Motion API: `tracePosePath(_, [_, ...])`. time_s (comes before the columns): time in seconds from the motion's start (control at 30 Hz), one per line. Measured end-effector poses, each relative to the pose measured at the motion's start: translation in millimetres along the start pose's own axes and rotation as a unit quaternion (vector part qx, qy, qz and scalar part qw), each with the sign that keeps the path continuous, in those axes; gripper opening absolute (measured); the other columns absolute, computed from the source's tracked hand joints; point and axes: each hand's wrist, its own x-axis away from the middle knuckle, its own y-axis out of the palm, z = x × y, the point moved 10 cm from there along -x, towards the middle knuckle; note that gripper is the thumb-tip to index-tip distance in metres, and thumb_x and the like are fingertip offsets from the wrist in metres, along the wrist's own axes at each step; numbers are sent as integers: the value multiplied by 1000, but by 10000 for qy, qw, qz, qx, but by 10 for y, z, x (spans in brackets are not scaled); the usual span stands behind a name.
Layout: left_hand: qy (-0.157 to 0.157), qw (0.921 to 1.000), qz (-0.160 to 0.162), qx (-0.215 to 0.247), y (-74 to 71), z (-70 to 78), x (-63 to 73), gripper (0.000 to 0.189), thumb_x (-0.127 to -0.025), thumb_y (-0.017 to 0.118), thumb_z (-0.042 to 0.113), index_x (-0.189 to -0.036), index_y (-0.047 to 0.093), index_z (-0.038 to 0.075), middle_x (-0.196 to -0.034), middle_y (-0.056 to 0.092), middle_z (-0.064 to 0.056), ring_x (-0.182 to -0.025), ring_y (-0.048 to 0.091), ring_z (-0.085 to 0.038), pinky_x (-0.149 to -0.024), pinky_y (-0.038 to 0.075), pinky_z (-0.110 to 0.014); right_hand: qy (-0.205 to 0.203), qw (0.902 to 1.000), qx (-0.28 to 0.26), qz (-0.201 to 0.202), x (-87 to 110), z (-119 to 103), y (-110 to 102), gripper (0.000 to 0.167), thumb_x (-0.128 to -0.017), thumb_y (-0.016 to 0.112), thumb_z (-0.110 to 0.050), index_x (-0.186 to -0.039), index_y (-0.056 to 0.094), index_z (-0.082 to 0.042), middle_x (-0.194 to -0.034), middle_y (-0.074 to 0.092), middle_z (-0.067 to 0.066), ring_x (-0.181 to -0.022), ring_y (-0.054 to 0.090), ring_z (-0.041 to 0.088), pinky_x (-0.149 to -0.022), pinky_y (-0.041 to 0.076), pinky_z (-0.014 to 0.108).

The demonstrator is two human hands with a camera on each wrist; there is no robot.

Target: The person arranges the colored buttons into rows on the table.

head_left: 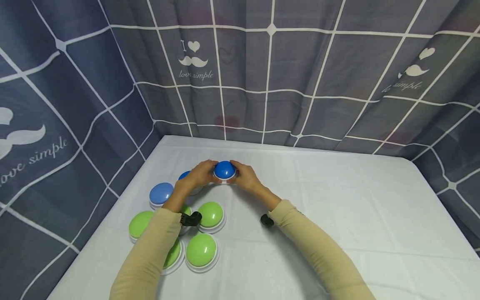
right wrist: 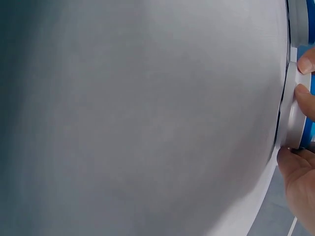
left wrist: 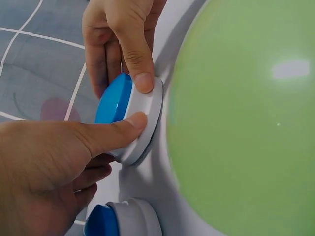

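Toward the far edge of the white table, both hands hold a dome push button with a blue top and white base. My left hand grips its left side and my right hand its right. The left wrist view shows both thumbs pressed on the white base, fingers around the far side. The base is at or just above the tabletop; I cannot tell if it touches. Another blue button is partly hidden behind the left hand. Only fingers and the base's edge show in the right wrist view.
A lighter blue button sits left of the left wrist. Several green buttons, such as one near the middle and one in front, stand around and under the left forearm. A dark grid-patterned curtain borders the white table.
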Motion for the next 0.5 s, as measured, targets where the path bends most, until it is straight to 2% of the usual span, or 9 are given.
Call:
tracePosePath(0.2, [-28, 9999, -109, 45, 8, -29, -1, 69, -85, 80, 16, -137, 46, -14, -138, 51, -29, -131, 45, -43, -110, 35, -53, 77, 10000, 38, -23, -12, -7, 40, 71, -83, 80, -9, -143, 45, 7, -138, 54, 24, -129, 51, 36, -109, 40, 44])
tracePosePath(0.5, [-366, 9986, -365, 110, 0, -104, -1, 74, -85, 80, 17, -141, 42, -14, -141, 48, -29, -134, 42, -43, -111, 34, -54, 238, 9995, 127, -163, -11, -24, 81, 72, -85, 79, -12, -145, 44, 4, -139, 54, 23, -128, 52, 34, -108, 40, 44])
